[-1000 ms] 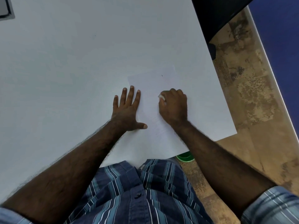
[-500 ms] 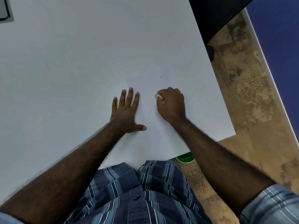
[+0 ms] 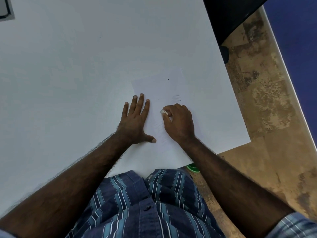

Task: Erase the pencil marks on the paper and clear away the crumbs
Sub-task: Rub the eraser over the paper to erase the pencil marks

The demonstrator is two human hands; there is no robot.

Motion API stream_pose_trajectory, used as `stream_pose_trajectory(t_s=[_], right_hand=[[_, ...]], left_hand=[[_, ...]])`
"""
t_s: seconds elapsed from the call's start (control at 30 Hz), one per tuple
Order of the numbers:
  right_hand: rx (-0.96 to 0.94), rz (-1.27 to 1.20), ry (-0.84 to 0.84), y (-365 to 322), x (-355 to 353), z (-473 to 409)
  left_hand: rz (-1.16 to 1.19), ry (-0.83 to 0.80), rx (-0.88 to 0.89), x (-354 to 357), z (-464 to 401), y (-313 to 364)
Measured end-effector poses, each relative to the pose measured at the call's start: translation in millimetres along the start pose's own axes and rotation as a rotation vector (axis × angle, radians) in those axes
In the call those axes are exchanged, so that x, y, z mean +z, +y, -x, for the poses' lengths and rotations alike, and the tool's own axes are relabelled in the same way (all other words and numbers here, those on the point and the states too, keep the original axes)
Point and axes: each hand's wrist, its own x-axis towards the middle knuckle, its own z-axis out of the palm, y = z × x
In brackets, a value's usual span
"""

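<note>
The paper [image 3: 171, 86] lies on the white desk [image 3: 77, 66] toward its near right part, hard to tell from the desk top because both are pale. The left hand [image 3: 135, 121] rests flat on the paper's left edge, fingers straight and spread, thumb out to the right, pinning the sheet. The right hand [image 3: 179, 123] is curled tight round a small white eraser [image 3: 163, 112], whose tip pokes out at the hand's far left side and touches the paper.

Faint pencil marks [image 3: 176, 98] show just beyond the right hand, and more faint strokes lie between the two hands, so the erasing looks only partly done. No crumbs can be made out at this size.

The main risk is the sheet creasing or tearing if the eraser is dragged hard toward the unpinned right side, since only the left edge is held. The marks are so light that some could be missed. Crumbs swept carelessly could end up on the patterned floor [image 3: 265, 100] to the right, because the desk's edge is near.

A green object [image 3: 193, 167] shows under the desk's near edge, and a dark object [image 3: 228, 18] sits at the far right. Nothing stands in the way on the paper itself.
</note>
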Motion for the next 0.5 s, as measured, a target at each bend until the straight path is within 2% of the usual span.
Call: stream_pose_trajectory(t_s=[0.07,0.23,0.3,0.43,0.5], right_hand=[[-0.039,0.013,-0.012,-3,4,10],[-0.272,0.081,-0.096,-13,12,34],[-0.232,0.136,-0.04,-10,7,22],[0.011,0.168,0.137,5,-7,-12],[0.018,0.147,0.126,3,-6,-12]], left_hand=[[-0.006,-0.002,-0.012,0,-1,0],[-0.033,0.015,-0.042,1,-3,2],[-0.04,0.0,-0.045,0,-2,3],[-0.032,-0.012,-0.042,-3,-2,4],[-0.035,-0.018,-0.041,-3,-2,4]])
